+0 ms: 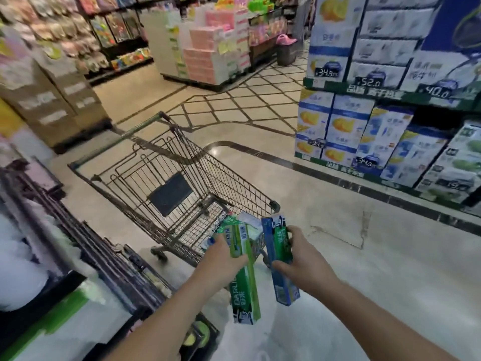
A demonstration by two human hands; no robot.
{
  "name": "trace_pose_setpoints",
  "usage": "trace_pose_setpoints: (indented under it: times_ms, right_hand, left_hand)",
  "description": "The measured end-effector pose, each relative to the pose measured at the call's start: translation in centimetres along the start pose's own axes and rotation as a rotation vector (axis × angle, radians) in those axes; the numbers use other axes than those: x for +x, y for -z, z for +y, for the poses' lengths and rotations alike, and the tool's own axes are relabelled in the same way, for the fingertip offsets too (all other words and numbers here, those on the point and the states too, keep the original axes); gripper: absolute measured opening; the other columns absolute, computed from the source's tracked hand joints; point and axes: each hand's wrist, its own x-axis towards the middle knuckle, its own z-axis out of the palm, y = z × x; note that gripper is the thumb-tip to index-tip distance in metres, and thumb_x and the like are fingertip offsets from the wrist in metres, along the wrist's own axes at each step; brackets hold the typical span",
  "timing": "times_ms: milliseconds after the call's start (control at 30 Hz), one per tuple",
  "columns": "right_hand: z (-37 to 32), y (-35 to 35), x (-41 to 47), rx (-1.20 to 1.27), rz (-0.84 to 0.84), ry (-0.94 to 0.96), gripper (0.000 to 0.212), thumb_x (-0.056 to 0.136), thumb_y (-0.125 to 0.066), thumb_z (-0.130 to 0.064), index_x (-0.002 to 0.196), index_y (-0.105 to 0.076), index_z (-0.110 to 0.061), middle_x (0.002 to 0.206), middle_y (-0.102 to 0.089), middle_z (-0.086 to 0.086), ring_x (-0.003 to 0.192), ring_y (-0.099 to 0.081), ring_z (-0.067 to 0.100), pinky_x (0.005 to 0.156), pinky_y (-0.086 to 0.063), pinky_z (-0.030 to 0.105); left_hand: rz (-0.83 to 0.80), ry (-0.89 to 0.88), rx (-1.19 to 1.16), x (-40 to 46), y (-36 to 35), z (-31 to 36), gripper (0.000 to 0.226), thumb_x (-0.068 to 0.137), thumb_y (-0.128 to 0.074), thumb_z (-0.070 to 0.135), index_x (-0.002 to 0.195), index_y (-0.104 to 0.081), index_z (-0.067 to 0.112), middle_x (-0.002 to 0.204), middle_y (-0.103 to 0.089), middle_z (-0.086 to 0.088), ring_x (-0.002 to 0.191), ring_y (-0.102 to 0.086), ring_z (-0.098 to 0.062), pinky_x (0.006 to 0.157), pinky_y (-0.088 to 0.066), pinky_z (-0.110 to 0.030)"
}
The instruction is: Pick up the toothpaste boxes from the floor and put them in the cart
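Observation:
My left hand [221, 259] grips a green toothpaste box [244, 282] around its middle, the box standing lengthwise and reaching over the near corner of the wire shopping cart [135, 162]. My right hand [299, 259] holds a blue and green toothpaste box [279, 280] just right of it, also by the cart's near corner. More toothpaste boxes [229, 222] lie inside the cart at that corner, partly hidden behind the held boxes. A dark flap [170, 194] hangs on the cart's child seat.
A shelf unit with stacked tissue cartons [385, 142] lines the right side. Brown cardboard boxes [59, 105] stand far left, dark racks [104, 256] near left. A pink and white pallet display [208, 58] and a bin [286, 50] stand further back. Tiled floor [364, 256] stretches right of the cart.

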Motion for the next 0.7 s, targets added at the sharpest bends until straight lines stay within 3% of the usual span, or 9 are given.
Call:
trace_pose_setpoints:
  times_ms: [167,300,467,600,700]
  right_hand:
    - [-1.0,-0.3,9.7,-0.038,-0.077,0.004,0.077,0.079,-0.072,-0.038,0.137,-0.021,-0.034,0.111,-0.064,-0.003,0.091,-0.065,0.019,0.077,-0.055,0.04]
    - [-2.8,-0.6,17.3,-0.083,-0.127,-0.012,0.071,0.084,-0.071,-0.033,0.138,-0.026,-0.029,0.118,-0.062,-0.001,0.099,-0.064,0.022,0.082,-0.054,0.039]
    - [-4.2,-3.0,26.7,-0.155,-0.197,-0.006,0.066,0.083,-0.073,-0.032,0.134,-0.031,-0.029,0.119,-0.062,-0.002,0.102,-0.064,0.022,0.084,-0.053,0.039]
    - [-3.8,-7.1,33.4,-0.23,-0.287,-0.011,0.064,0.082,-0.075,-0.031,0.13,-0.032,-0.027,0.116,-0.062,-0.001,0.099,-0.064,0.022,0.079,-0.051,0.036]
    - [-2.3,-10.5,37.1,-0.322,-0.349,0.007,0.07,0.082,-0.074,-0.031,0.136,-0.031,-0.026,0.114,-0.059,-0.002,0.101,-0.063,0.021,0.074,-0.044,0.03]
  left_hand:
    - [0.05,0.071,-0.032,8.8,2.3,-0.3,0.046,0.091,-0.065,0.034,0.112,-0.026,0.025,0.089,-0.06,0.004,0.058,-0.055,-0.005,0.042,-0.039,-0.016]
    - [0.069,0.137,-0.096,15.5,4.5,-1.0,0.046,0.091,-0.065,0.034,0.109,-0.024,0.028,0.083,-0.056,0.005,0.057,-0.053,-0.004,0.045,-0.041,-0.017]
    - [0.086,0.226,-0.148,23.1,5.7,-2.6,0.045,0.09,-0.067,0.034,0.11,-0.027,0.028,0.09,-0.057,0.007,0.058,-0.061,-0.007,0.049,-0.053,-0.023]
    - [0.095,0.337,-0.196,28.6,4.5,-5.2,0.058,0.087,-0.07,0.036,0.127,-0.029,0.026,0.091,-0.056,0.006,0.064,-0.066,-0.013,0.059,-0.061,-0.033]
    - [0.107,0.404,-0.225,32.5,2.0,-7.8,0.078,0.089,-0.067,0.041,0.145,-0.018,0.016,0.095,-0.057,0.008,0.061,-0.059,-0.008,0.063,-0.058,-0.027]
